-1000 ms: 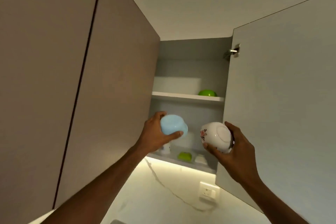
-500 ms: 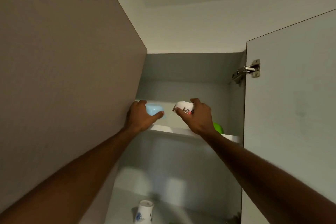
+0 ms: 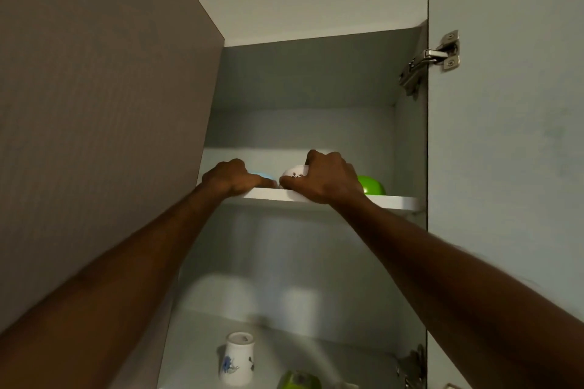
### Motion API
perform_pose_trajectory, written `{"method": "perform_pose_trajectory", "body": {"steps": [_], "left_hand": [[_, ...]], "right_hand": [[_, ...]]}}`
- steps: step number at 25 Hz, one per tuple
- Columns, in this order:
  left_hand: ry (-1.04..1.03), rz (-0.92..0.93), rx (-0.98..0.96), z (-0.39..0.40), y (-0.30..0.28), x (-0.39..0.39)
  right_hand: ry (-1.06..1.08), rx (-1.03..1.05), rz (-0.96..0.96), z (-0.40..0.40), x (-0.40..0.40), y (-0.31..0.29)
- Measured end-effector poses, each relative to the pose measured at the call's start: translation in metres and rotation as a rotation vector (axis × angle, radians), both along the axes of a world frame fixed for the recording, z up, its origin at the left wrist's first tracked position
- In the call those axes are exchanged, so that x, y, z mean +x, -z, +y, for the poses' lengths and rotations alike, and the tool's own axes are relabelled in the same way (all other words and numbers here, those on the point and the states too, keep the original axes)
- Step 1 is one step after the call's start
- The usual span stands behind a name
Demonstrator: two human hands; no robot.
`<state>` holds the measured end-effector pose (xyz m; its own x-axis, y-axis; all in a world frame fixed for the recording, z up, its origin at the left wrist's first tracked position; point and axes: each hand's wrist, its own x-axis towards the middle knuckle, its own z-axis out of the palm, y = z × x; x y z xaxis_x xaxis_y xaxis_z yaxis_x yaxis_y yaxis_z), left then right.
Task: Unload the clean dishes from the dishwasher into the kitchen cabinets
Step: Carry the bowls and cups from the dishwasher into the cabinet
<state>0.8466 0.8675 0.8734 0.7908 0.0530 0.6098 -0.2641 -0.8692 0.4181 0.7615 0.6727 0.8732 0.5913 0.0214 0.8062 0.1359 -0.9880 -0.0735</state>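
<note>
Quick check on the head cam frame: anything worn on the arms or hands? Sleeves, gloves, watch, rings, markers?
Nothing worn that shows. Both forearms are bare all the way to the bottom frame edges, with no sleeve cuff in view. The left hand and right hand have no gloves, and no watch, band or tracking marker shows at either wrist. The fingers are mostly hidden from this angle, so rings cannot be ruled out.

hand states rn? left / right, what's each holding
Left hand: fingers curled on the light blue bowl at the upper shelf.
Right hand: gripping the white floral bowl on the same shelf.
</note>
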Motion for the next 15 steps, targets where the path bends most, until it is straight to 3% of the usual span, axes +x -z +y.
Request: {"method": "perform_pose_trajectory", "body": {"steps": [7, 11, 15], "left_hand": [[-0.061, -0.053, 0.018, -0.003, 0.011, -0.011], [0.03, -0.391, -0.043, -0.005, 0.036, -0.052], [0.068, -0.692, 0.195, -0.018, 0.076, -0.125]], "right_hand": [[0.185, -0.134, 0.042, 0.0, 0.006, 0.0], [0.083, -0.214, -0.163, -0.006, -0.036, 0.023], [0.13, -0.274, -0.263, -0.036, -0.12, 0.074]]}}
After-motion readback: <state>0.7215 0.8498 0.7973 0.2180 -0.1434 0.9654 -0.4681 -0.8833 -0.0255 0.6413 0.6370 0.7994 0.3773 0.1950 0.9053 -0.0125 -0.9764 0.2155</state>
